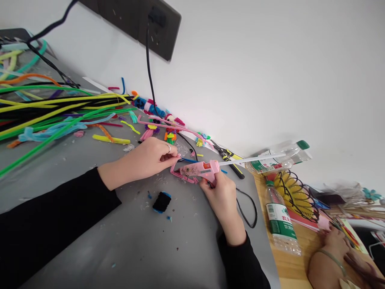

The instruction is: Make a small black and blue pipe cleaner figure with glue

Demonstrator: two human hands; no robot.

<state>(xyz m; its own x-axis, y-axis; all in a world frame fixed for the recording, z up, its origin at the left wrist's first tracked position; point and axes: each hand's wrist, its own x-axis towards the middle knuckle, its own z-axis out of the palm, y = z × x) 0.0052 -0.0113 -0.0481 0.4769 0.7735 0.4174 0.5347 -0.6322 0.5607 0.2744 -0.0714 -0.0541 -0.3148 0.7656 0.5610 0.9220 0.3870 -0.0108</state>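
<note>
My right hand point(221, 196) is closed around a pink hot glue gun point(201, 170) with a white glue stick point(251, 160) jutting from its back. The gun's tip points left toward my left hand point(150, 158). That hand pinches a small piece at the tip, next to a pink pipe cleaner point(168, 126) that runs up and away. A small black and blue fuzzy piece point(161, 202) lies on the grey table point(90, 241) between my forearms. Both arms wear black sleeves.
Long coloured pipe cleaners point(45, 112) fan out at the left. Small craft pieces point(170, 134) and pliers point(227, 158) lie along the wall. A black cord point(148, 68) hangs from a wall socket. Two water bottles point(281, 224) and another person's hand point(333, 241) are at right.
</note>
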